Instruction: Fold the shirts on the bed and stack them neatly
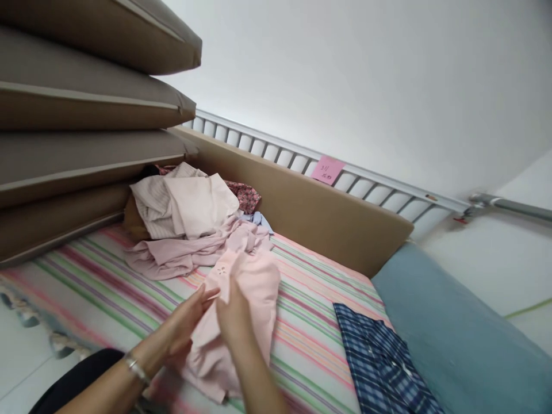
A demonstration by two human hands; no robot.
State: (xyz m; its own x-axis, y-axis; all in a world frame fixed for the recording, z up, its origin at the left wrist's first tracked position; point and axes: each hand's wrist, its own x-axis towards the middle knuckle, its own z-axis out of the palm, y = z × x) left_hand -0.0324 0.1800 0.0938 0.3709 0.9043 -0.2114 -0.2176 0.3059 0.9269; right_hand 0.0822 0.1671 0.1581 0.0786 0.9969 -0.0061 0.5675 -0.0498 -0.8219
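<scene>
A pale pink garment lies on the striped bedspread in front of me. Both hands are on it. My left hand, with a metal bracelet at the wrist, has its fingers extended and pressed against the cloth's left edge. My right hand is closed on a fold of the same garment near its middle. Behind them sits a heap of clothes in pink, cream and a red floral print.
A dark blue plaid shirt lies flat at the right. Brown stacked cushions fill the left. A tan padded board and a white rail with a pink note run behind. A blue-grey sheet covers the far right.
</scene>
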